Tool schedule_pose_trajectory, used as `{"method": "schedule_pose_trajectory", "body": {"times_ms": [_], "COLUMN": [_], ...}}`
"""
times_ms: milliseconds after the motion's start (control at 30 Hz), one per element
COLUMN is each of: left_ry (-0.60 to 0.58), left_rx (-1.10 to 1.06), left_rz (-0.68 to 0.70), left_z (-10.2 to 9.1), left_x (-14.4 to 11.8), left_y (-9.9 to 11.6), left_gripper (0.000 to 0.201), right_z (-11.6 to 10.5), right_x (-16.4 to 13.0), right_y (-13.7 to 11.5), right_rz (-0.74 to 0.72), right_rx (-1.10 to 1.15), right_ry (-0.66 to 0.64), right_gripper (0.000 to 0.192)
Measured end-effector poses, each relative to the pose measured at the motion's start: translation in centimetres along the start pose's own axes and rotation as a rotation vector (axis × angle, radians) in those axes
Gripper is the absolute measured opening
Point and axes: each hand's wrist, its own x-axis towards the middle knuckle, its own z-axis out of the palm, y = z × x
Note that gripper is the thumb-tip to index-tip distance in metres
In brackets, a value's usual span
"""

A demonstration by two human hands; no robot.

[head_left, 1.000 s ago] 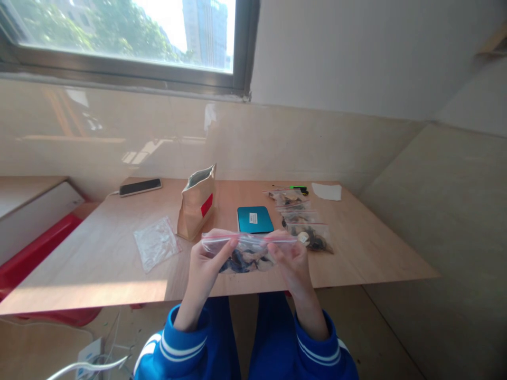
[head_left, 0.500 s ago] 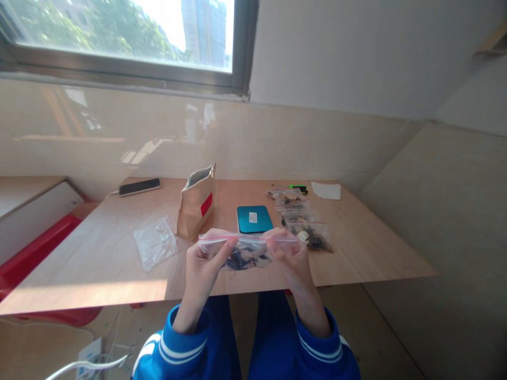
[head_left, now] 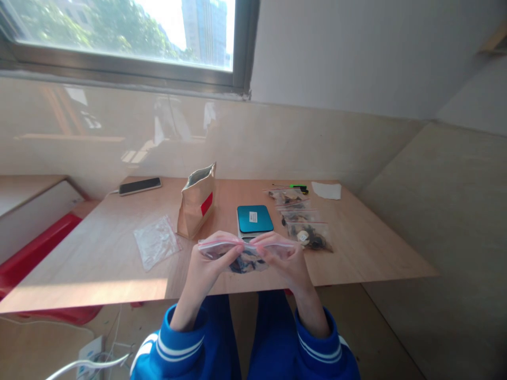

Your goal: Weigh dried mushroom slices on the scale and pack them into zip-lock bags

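Behind hands (head_left: 247, 258), zip bag (head_left: 249, 252) contents partly hidden, indistinct.

Bright daylight from window (head_left: 119, 37), glare on wall, edges warped

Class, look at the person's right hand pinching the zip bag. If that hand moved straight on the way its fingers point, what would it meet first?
The right hand points inward to the left along the zip bag, so it would probably meet the left hand first; their fingertips are already almost touching at the bag's top, though depth is unclear.
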Motion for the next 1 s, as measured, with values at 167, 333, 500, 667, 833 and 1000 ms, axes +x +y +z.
{"method": "schedule_pose_trajectory", "body": {"times_ms": [167, 333, 500, 667, 833, 1000], "left_ry": [0.006, 0.081, 0.102, 0.046, -0.011, 0.053], "left_rx": [-0.003, -0.047, -0.047, -0.093, -0.131, -0.114], "left_rz": [0.004, -0.015, 0.001, -0.071, -0.045, -0.009], "left_z": [0.4, 1.4, 1.4, 1.0, 1.3, 2.0], "left_x": [0.0, -0.2, -0.3, -0.4, -0.4, -0.4], "left_y": [0.1, 0.1, -0.1, -0.2, -0.6, -1.1], "left_gripper": [0.013, 0.013, 0.013, 0.016, 0.013, 0.009], "right_z": [0.5, 1.4, 1.1, 0.6, 0.9, 1.3], "right_x": [-0.2, -0.2, -0.1, -0.2, -0.1, -0.1], "right_y": [0.1, 0.3, 0.6, 0.7, 0.6, 0.8], "right_rz": [-0.122, -0.199, -0.103, 0.024, -0.046, -0.165], "right_rx": [-0.111, -0.170, -0.036, 0.062, 0.001, -0.113], "right_ry": [0.139, 0.282, 0.172, 0.058, 0.112, 0.196], "right_gripper": [0.005, 0.006, 0.006, 0.012, 0.004, 0.005]}}
